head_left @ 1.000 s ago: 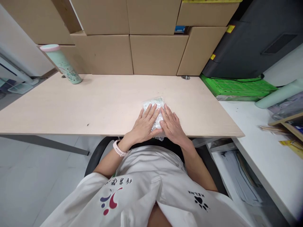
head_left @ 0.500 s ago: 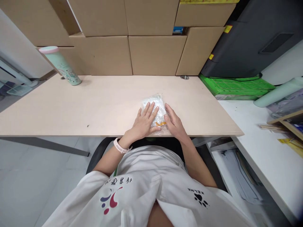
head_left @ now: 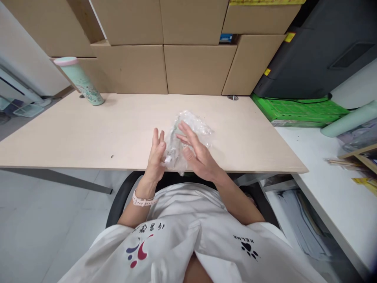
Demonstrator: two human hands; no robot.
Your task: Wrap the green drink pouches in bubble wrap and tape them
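Observation:
A crinkled clear plastic packet [head_left: 200, 125] lies near the front edge of the table, spread wide and loose. What it contains, if anything, is hard to make out; a small white patch shows at its lower left corner. My left hand [head_left: 155, 157], with a pink watch band on its wrist, is raised on edge at the packet's left side, fingers stretched. Over the packet's middle and right part is my right hand [head_left: 200, 155], its fingers extended and thumb apart. Whether either palm touches the plastic cannot be seen.
Stacked cardboard boxes [head_left: 194, 70] line the table's back edge. A mint green tumbler [head_left: 84, 82] stands at the back left. To the right are a green box [head_left: 300, 110] under a dark case [head_left: 318, 59], and a white side desk [head_left: 318, 181].
My left hand has lifted off the packet and moved left, turning on edge. My right hand has shifted left over the plastic. The packet now looks looser and more spread out.

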